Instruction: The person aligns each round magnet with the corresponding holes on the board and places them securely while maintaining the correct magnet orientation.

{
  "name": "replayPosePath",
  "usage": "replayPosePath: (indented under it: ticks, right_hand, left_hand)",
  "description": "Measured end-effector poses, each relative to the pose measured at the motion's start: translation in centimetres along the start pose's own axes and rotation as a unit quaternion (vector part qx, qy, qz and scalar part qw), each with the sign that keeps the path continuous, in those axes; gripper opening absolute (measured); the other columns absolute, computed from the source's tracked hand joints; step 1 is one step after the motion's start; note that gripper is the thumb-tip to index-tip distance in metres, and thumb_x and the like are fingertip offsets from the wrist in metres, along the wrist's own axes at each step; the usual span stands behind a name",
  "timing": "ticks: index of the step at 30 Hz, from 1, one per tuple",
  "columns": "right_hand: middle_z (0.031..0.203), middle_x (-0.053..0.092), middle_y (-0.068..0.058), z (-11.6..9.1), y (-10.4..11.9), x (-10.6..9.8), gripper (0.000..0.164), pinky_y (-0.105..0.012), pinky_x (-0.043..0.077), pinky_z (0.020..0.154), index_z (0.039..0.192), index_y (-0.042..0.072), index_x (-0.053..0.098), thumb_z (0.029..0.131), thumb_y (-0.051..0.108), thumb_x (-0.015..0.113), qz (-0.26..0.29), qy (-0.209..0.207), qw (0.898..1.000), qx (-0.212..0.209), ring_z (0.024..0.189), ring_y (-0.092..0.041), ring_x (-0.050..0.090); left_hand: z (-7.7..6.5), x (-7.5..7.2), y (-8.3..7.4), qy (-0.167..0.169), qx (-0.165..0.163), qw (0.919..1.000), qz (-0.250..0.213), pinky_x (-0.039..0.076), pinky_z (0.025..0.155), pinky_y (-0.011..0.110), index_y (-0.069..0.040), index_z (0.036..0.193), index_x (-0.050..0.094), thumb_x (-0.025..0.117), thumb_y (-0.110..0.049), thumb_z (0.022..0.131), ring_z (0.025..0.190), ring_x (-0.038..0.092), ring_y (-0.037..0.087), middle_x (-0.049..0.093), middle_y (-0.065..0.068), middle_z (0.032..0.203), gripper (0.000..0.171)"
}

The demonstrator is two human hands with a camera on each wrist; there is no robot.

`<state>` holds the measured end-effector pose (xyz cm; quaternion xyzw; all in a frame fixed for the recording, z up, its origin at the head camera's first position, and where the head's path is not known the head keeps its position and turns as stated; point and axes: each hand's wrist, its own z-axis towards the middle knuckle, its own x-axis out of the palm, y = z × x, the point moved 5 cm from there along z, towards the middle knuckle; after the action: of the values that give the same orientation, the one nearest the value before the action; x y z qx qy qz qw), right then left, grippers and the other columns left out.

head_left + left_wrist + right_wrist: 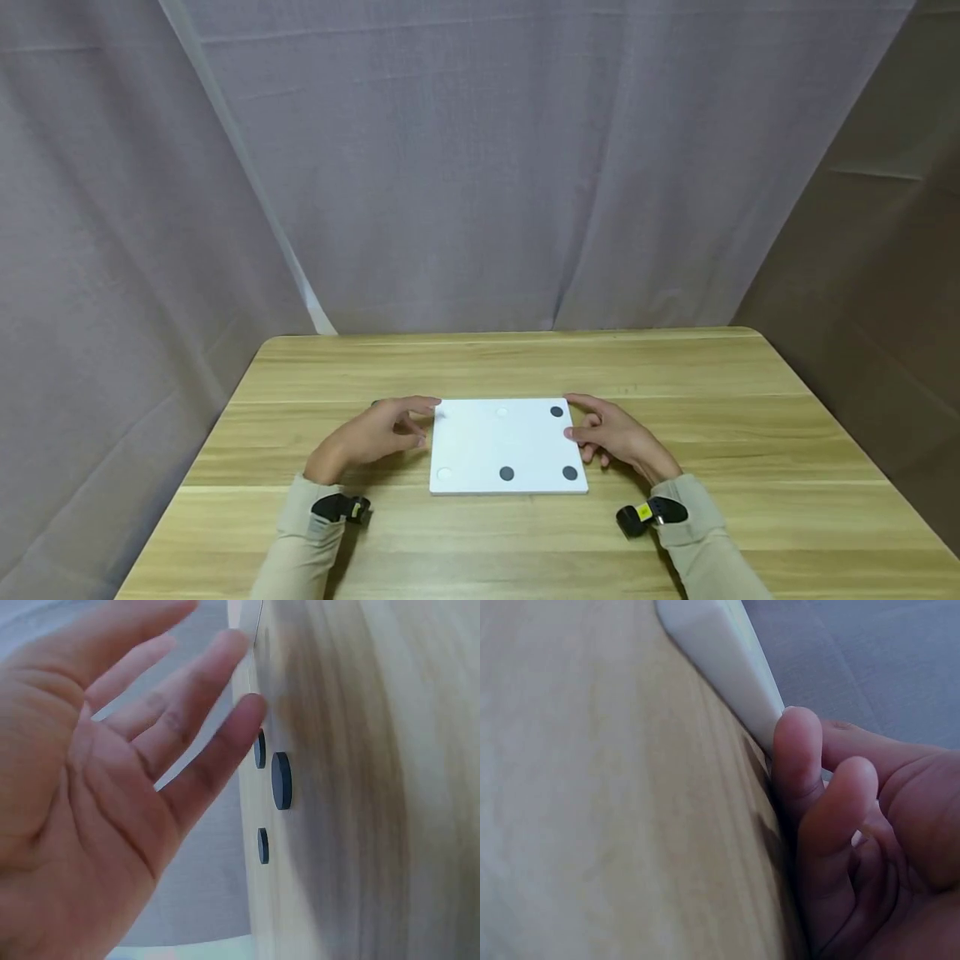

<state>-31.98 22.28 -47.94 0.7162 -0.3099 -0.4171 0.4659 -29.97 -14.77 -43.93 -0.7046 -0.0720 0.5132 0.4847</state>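
While the white board [480, 442] lies on the table [465, 550], the right hand [611, 433] holds it at its right side: the thumb is placed on the top surface, the index finger is at the far right corner, and the other fingers are curled beside the edge. Near the board's left edge is the left hand [375, 433]; its fingers are spread and loosely bent, with 1 fingertip at the far left corner, but I cannot tell if it presses there. On the board are 3 dark discs [507, 473], 2 along its right side and 1 at the middle of its near edge. Pale circles [444, 473] also show on it. Left of the board, 3 loose discs [281, 781] rest on the table. Behind it hangs grey cloth [450, 167].
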Motion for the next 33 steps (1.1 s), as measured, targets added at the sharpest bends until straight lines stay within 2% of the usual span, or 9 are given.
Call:
replayPosePath:
  ticks: [4,6,8,11,16,22,25,28,33]
  right_hand:
    - [0.082,0.063,-0.009,0.3,0.1,0.2,0.076,-0.021,0.047,0.043,0.165,-0.002,0.026,0.103,0.012,0.069,0.004,-0.006,1.000,0.004,0.057,-0.013,0.062]
    - [0.082,0.063,-0.009,0.4,0.1,0.2,0.077,-0.021,0.047,0.043,0.165,-0.001,0.026,0.103,0.012,0.069,0.003,-0.007,1.000,0.006,0.057,-0.013,0.062]
    - [0.083,0.062,-0.009,0.4,0.2,0.1,0.077,-0.022,0.047,0.043,0.165,-0.001,0.026,0.103,0.012,0.069,0.002,-0.007,1.000,0.007,0.057,-0.013,0.062]
    - [0.082,0.062,-0.008,0.3,0.0,-0.1,0.077,-0.021,0.046,0.043,0.165,-0.002,0.025,0.103,0.012,0.069,0.001,-0.005,1.000,0.006,0.058,-0.013,0.062]
    - [0.082,0.062,-0.008,-0.1,0.0,-0.5,0.077,-0.021,0.046,0.043,0.165,-0.002,0.024,0.104,0.012,0.068,-0.002,-0.005,1.000,0.006,0.058,-0.013,0.062]
    - [0.082,0.063,-0.010,-0.4,0.1,-1.0,0.076,-0.021,0.046,0.043,0.165,-0.002,0.024,0.104,0.014,0.068,-0.011,-0.006,1.000,-0.002,0.058,-0.013,0.062]
    - [0.082,0.063,-0.009,-0.4,0.0,-1.1,0.076,-0.021,0.046,0.043,0.165,-0.002,0.024,0.104,0.013,0.068,-0.008,-0.005,1.000,-0.003,0.058,-0.012,0.062]
    - [0.081,0.062,-0.008,-0.5,-0.3,-0.9,0.076,-0.020,0.046,0.044,0.165,-0.001,0.025,0.104,0.013,0.068,-0.001,-0.005,1.000,0.002,0.058,-0.012,0.063]
    - [0.081,0.062,-0.008,-0.6,-0.9,-0.4,0.075,-0.020,0.046,0.044,0.164,-0.001,0.026,0.104,0.012,0.068,0.000,-0.005,1.000,0.005,0.058,-0.012,0.063]
  left_hand:
    - [-0.1,-1.0,-0.1,-0.059,0.008,0.9978,0.029,0.058,0.081,0.030,-0.001,0.147,0.059,0.070,-0.001,0.099,0.096,0.070,0.021,0.074,0.014,0.122,0.049]
    - [-0.1,-1.4,0.0,-0.088,0.003,0.9955,0.036,0.056,0.073,0.028,0.001,0.144,0.061,0.071,0.000,0.098,0.084,0.068,0.018,0.077,0.012,0.106,0.047]
    - [-0.2,-1.9,0.2,-0.115,-0.003,0.9924,0.041,0.053,0.063,0.024,0.002,0.140,0.064,0.071,0.000,0.098,0.074,0.065,0.016,0.076,0.010,0.093,0.042]
    - [-0.4,-2.4,0.5,-0.147,-0.026,0.9874,0.051,0.049,0.057,0.024,0.002,0.131,0.069,0.072,-0.004,0.098,0.063,0.059,0.014,0.072,0.006,0.081,0.033]
    - [-0.5,-3.3,1.0,-0.171,-0.062,0.9802,0.078,0.041,0.053,0.023,-0.001,0.121,0.074,0.070,-0.009,0.099,0.056,0.048,0.007,0.062,-0.004,0.070,0.024]
    - [-0.8,-3.9,1.1,-0.154,-0.047,0.9828,0.090,0.048,0.062,0.025,0.002,0.118,0.074,0.068,-0.003,0.098,0.067,0.057,0.010,0.067,-0.002,0.077,0.022]
    - [-1.1,-3.8,1.3,-0.125,-0.047,0.9881,0.078,0.052,0.068,0.026,0.001,0.113,0.075,0.068,0.002,0.095,0.074,0.062,0.012,0.070,0.001,0.082,0.019]
    - [-1.3,-3.4,1.9,-0.083,-0.066,0.9931,0.050,0.053,0.072,0.026,-0.001,0.110,0.075,0.071,0.002,0.095,0.079,0.064,0.013,0.071,0.003,0.086,0.016]
    - [-2.0,-2.8,2.6,-0.036,-0.088,0.9952,0.023,0.052,0.079,0.026,-0.003,0.110,0.075,0.079,-0.003,0.092,0.087,0.063,0.014,0.071,0.004,0.093,0.018]
